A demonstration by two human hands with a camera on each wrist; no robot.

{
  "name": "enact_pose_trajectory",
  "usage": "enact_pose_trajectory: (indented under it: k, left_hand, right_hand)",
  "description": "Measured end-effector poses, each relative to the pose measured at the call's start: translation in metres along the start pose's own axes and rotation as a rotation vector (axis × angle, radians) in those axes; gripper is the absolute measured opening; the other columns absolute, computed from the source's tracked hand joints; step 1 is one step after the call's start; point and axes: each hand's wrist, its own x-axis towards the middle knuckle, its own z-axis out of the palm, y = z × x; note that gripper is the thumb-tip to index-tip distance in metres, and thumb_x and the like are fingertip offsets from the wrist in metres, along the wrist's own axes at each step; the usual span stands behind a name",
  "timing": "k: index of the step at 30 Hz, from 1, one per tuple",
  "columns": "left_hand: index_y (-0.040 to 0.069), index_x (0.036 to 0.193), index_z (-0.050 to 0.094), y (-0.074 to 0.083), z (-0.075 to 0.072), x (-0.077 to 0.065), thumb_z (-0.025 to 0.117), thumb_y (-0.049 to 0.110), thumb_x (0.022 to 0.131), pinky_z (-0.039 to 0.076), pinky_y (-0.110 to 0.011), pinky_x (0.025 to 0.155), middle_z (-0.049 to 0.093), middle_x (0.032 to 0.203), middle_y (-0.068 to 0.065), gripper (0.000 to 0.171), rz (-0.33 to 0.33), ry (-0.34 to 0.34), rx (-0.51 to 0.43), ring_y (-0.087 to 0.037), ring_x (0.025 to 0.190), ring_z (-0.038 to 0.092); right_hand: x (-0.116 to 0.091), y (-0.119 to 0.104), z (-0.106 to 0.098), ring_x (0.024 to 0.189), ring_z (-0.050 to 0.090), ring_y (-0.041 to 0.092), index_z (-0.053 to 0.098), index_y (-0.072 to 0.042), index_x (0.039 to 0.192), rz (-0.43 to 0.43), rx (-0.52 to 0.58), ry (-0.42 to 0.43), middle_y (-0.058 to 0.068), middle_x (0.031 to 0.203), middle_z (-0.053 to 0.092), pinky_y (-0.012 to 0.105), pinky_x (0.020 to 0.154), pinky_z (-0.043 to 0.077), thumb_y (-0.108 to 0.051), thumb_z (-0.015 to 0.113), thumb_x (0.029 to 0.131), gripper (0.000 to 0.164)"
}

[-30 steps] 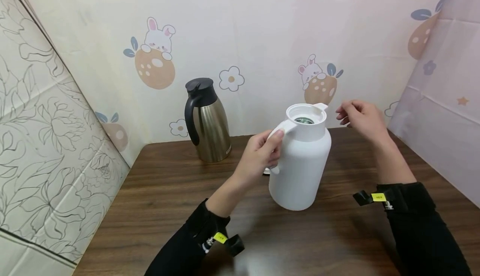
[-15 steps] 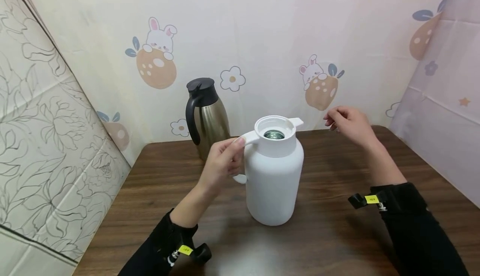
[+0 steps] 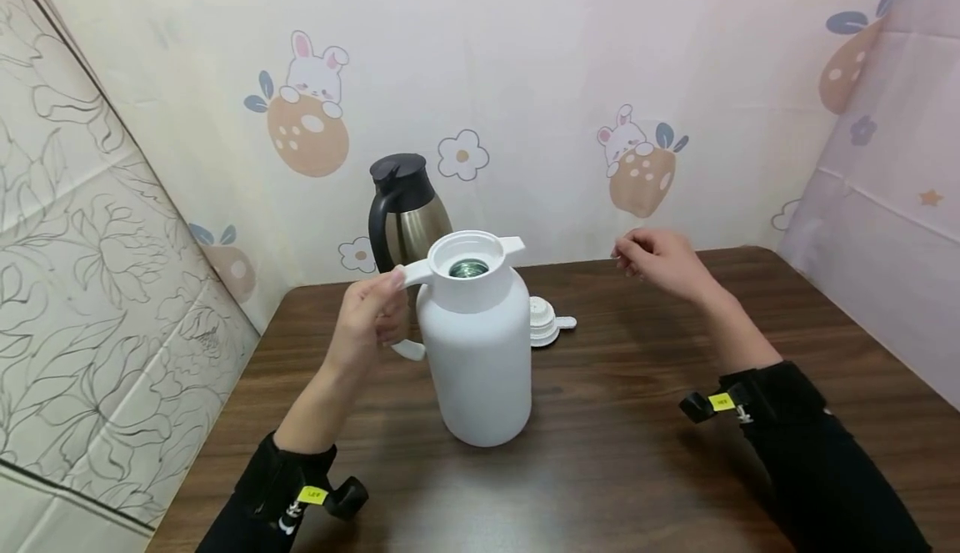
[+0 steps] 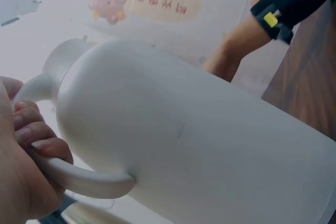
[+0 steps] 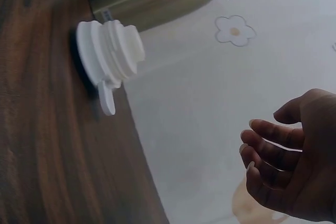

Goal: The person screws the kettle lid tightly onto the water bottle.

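A white vacuum jug [image 3: 483, 361] without its lid stands upright near the middle of the head view, its round mouth showing a shiny greenish inside. My left hand [image 3: 367, 311] grips its handle, and the left wrist view shows the fingers [image 4: 44, 135] curled round that handle [image 4: 86, 182]. Behind the jug, on the table, lies its white lid [image 3: 543, 322], stepped in shape with a small tab sticking out. My right hand [image 3: 660, 263] hovers over the back right of the table, holding nothing. Its fingers hang loosely curled in the right wrist view, apart from the lid [image 5: 107, 51].
A gold steel jug [image 3: 423, 232] with a black top and handle stands at the back, partly hidden by the white one. The brown wooden table [image 3: 615, 453] ends at a wall covering [image 3: 540, 61] printed with rabbits and fruit.
My left hand has carried the white jug leftward across the table, which uncovers the lid behind it. My right hand has drifted left and slightly down.
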Motion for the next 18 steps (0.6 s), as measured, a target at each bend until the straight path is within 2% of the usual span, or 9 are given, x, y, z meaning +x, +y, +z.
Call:
enact_pose_trajectory:
  k: [5, 8, 13, 18]
  left_hand:
    - [0.009, 0.065, 0.029, 0.001, -0.017, -0.003, 0.04, 0.016, 0.108, 0.011, -0.034, 0.045, 0.023, 0.055, -0.002, 0.045, 0.047, 0.008, 0.02, -0.021, 0.048, 0.016]
    - [0.009, 0.064, 0.028, 0.001, -0.026, -0.004, 0.04, 0.016, 0.109, 0.009, -0.035, 0.045, 0.023, 0.054, -0.002, 0.047, 0.065, 0.022, 0.02, -0.021, 0.047, 0.015]
    - [0.009, 0.065, 0.027, 0.003, -0.035, -0.005, 0.042, 0.019, 0.11, 0.007, -0.035, 0.044, 0.023, 0.054, -0.001, 0.048, 0.065, 0.057, 0.009, -0.02, 0.047, 0.014]
    - [0.009, 0.066, 0.026, 0.002, -0.038, -0.005, 0.042, 0.021, 0.111, 0.006, -0.035, 0.044, 0.023, 0.055, 0.0, 0.049, 0.072, 0.07, 0.013, -0.02, 0.047, 0.013]
  right_hand:
    - [0.004, -0.001, 0.018, 0.08, 0.065, 0.023, 0.072, -0.008, 0.108, -0.046, -0.053, -0.07, 0.008, 0.091, 0.07, 0.033, 0.068, 0.054, -0.034, 0.055, 0.111, 0.031]
    - [0.005, -0.005, 0.032, 0.088, 0.066, 0.023, 0.07, -0.01, 0.115, -0.016, -0.075, -0.127, 0.008, 0.098, 0.071, 0.038, 0.075, 0.054, -0.043, 0.059, 0.108, 0.036]
    - [0.006, -0.014, 0.056, 0.109, 0.067, 0.028, 0.064, -0.008, 0.132, 0.093, -0.124, -0.22, 0.011, 0.119, 0.07, 0.047, 0.09, 0.054, -0.062, 0.065, 0.098, 0.064]
    - [0.011, -0.019, 0.078, 0.111, 0.066, 0.033, 0.055, 0.002, 0.145, 0.149, -0.202, -0.326, 0.019, 0.126, 0.068, 0.05, 0.092, 0.054, -0.069, 0.067, 0.093, 0.089]
